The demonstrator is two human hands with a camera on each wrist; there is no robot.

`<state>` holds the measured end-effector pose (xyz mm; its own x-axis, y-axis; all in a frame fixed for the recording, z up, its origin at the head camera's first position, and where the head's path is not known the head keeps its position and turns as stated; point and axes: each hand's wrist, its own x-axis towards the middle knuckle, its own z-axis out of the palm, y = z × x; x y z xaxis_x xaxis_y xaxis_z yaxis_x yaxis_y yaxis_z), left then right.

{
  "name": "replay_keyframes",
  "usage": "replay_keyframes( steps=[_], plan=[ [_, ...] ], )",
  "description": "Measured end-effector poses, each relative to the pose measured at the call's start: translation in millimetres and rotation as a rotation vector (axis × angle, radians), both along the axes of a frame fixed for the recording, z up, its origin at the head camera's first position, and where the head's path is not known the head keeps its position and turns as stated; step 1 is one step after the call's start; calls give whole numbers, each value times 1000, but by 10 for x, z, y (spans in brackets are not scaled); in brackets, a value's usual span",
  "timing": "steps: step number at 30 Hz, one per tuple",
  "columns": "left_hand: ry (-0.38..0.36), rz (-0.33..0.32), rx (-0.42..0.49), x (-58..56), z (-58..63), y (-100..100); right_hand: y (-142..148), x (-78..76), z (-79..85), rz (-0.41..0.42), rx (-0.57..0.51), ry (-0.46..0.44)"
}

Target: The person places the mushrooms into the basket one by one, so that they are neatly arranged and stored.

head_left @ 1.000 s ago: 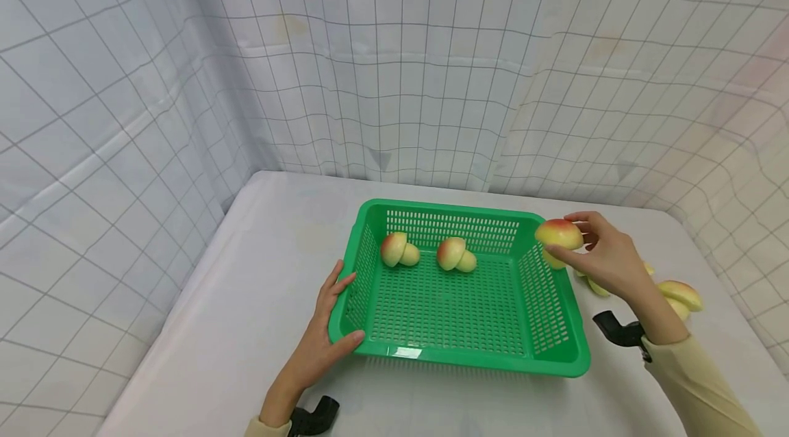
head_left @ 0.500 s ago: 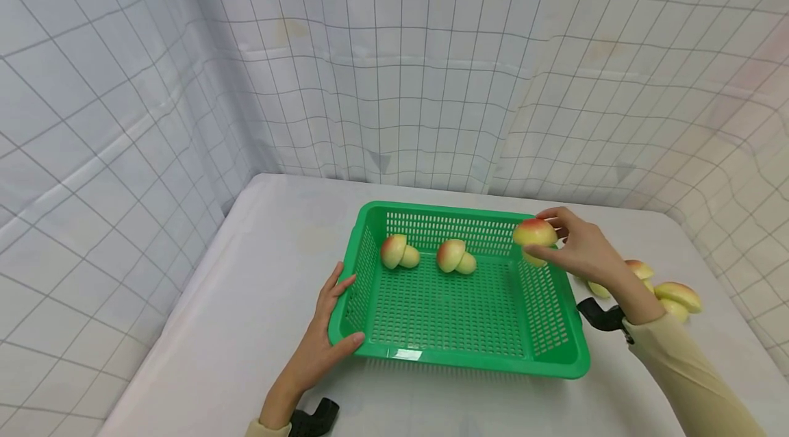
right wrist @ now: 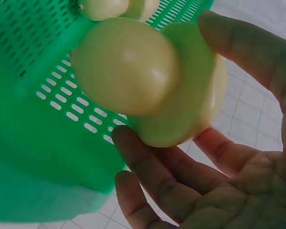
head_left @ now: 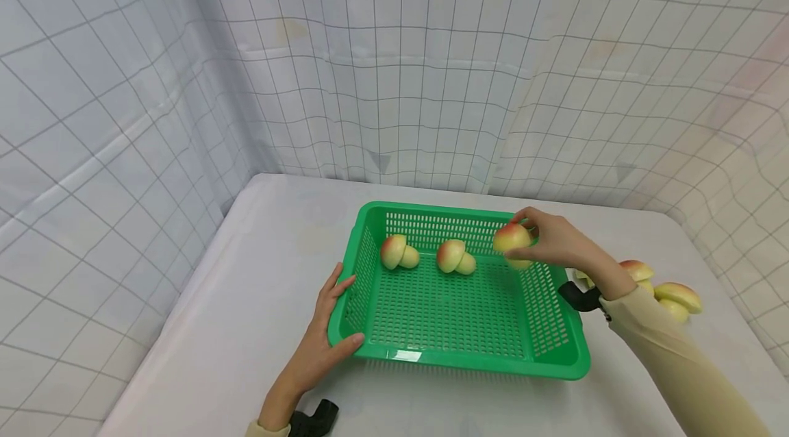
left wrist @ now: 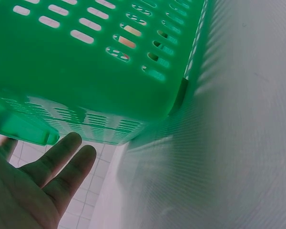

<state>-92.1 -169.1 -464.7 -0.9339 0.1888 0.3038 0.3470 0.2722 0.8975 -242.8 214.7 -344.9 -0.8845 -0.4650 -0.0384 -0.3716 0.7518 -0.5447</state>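
Observation:
My right hand (head_left: 551, 238) pinches a mushroom (head_left: 511, 237) by its cap, thumb on one side and fingers on the other. It is held over the right back part of a green plastic basket (head_left: 468, 366). In the right wrist view the rounded stem of this mushroom (right wrist: 128, 67) faces the camera, pale yellow and smooth. My left hand (head_left: 320, 334) rests at the basket's left side, fingers spread along the rim and thumb at the near left corner. Inside the basket lie two more mushrooms, a left one (head_left: 394, 252) and a middle one (head_left: 455, 257), both with red-tinged caps.
Right of the basket, several more mushrooms (head_left: 678, 296) lie on the white-covered table (head_left: 271, 245), partly hidden by the right forearm. White gridded cloth (head_left: 394, 81) hangs behind the table and at both sides. Each wrist wears a black camera mount (head_left: 579, 296).
My right hand has carried the mushroom leftward from the basket's right rim to over its inside. The left hand and the basket have stayed in place.

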Motion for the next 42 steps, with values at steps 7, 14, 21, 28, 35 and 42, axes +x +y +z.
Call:
replay_keyframes(
  steps=[7,14,21,28,35,42],
  plan=[
    [3,-4,5,-5,4,2,-76,-81,-8,57,31,-82],
    [3,-12,7,-5,-1,1,-153,-153,-104,88,53,-142],
    [-3,-8,7,1,-7,0,-189,-206,-179,120,104,-125],
    [5,-9,5,-1,-10,-7,-221,-214,-215,94,129,-180],
    [3,-10,1,2,0,-5,-265,-205,-241,86,161,-162],
    [-4,-9,11,0,-12,-5,-310,-222,-307,101,193,-127]
  ],
)
